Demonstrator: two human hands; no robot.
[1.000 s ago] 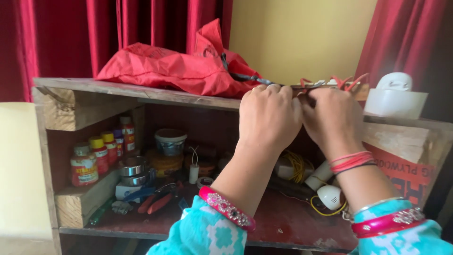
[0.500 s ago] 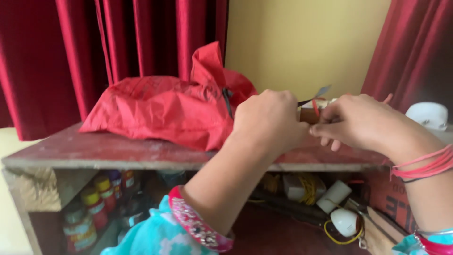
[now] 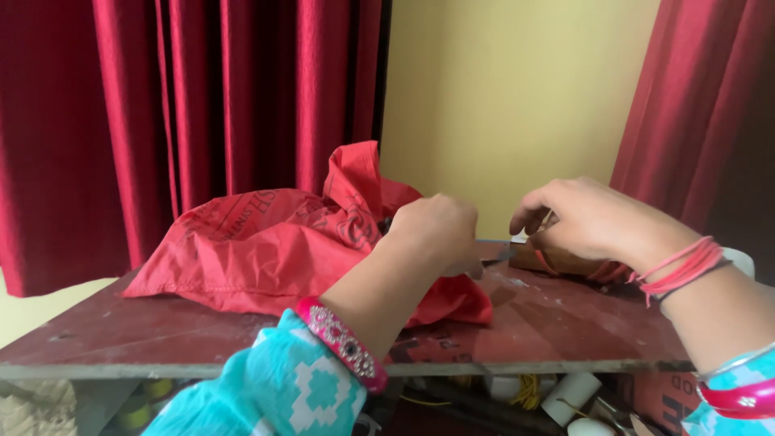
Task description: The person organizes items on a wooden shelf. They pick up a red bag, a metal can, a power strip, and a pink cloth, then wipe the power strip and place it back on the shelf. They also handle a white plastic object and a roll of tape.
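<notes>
Your left hand is curled into a fist over the middle of the surface, just beside the red bag; its grip is narrow, closed on the near end of a thin grey tool, though the fingers hide exactly how it is pinched. Your right hand hovers just to the right, fingers bent downward and thumb tucked under; it rests on a small brown block lying on the surface, and the tool's far end meets it there; you cannot tell whether that grip truly clamps the block or only touches it. The tool runs level between your two hands, above the dusty, dark red top.

The bag lies crumpled on the left and middle of the surface, one peak standing up behind your left hand, its lower edge spreading under your left wrist. A pink beaded bangle sits on your left wrist above a turquoise sleeve; pink bands circle your right wrist.

Dark red curtains hang behind on the left and at the far right, with a yellow wall between them. Below the front edge, a white roll and yellow wire show on a lower shelf.
</notes>
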